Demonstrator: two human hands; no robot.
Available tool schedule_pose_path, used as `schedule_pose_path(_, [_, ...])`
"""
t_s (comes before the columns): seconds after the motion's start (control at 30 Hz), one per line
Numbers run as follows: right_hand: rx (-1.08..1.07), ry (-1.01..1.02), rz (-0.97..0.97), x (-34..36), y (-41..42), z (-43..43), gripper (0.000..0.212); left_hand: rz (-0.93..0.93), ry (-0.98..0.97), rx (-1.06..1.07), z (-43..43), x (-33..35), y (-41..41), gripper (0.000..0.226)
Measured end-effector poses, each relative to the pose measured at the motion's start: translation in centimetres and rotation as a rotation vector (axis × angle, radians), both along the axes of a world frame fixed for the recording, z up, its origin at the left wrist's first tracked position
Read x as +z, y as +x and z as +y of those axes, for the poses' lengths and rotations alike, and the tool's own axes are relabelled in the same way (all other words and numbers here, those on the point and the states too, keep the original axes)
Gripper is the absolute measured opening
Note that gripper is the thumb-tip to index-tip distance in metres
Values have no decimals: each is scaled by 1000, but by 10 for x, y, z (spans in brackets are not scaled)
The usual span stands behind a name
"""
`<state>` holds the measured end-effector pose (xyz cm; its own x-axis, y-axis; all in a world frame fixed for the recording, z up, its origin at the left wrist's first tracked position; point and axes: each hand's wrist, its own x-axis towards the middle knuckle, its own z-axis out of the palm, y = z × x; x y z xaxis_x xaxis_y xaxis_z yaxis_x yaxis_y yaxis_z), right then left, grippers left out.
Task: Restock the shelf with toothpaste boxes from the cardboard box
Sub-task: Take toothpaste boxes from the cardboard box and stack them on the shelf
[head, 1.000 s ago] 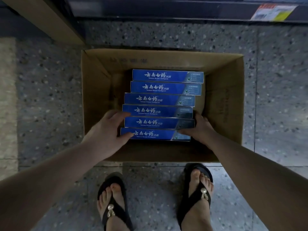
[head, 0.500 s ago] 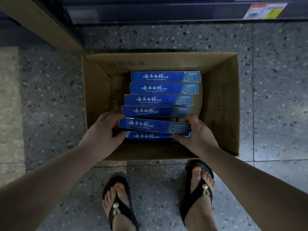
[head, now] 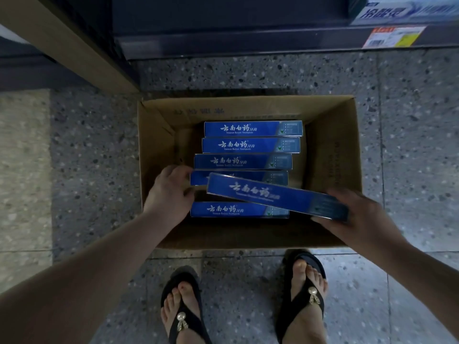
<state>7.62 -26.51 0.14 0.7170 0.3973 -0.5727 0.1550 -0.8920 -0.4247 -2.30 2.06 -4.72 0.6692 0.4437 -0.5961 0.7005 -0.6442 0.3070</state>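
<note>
Sitting on speckled floor (head: 87,157) — cardboard box (head: 332,155); right grip (head: 360,214) round tilted box (head: 260,192), left grip (head: 169,189) pinching flat box (head: 200,178).

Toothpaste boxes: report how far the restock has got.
Done: nothing shows placed; only the shelf edge is in view. In hand: the right hand grips one lifted box above the carton; the left hand sits at the row's end. Left: five boxes lie inside.

The brown cardboard box (head: 332,150) stands open, the dark shelf (head: 236,43) beyond its far wall. Inside it five blue toothpaste boxes (head: 250,145) lie flat in a row. A sixth toothpaste box (head: 273,194) is raised over its near part, tilted, gripped by the right hand (head: 360,214)
</note>
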Motion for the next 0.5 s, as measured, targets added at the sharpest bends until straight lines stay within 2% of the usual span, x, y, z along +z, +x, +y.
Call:
schedule_pose_path(0.13, [-144,9,-55,12,8,-15,45,103,3,-176,-5,-26,6,62])
schedule_pose_path(0.2, [-217,38,-71,8,13,-14,43,107,-3,-178,-8,-37,8,64])
schedule_pose_path(0.33, [-335,124,-44,-6,17,-8,39,74,-21,-107,-11,-52,3,55])
schedule_pose_path(0.5, [-332,110,-35,-14,17,-4,43,126,68,-256,-10,-60,-2,54])
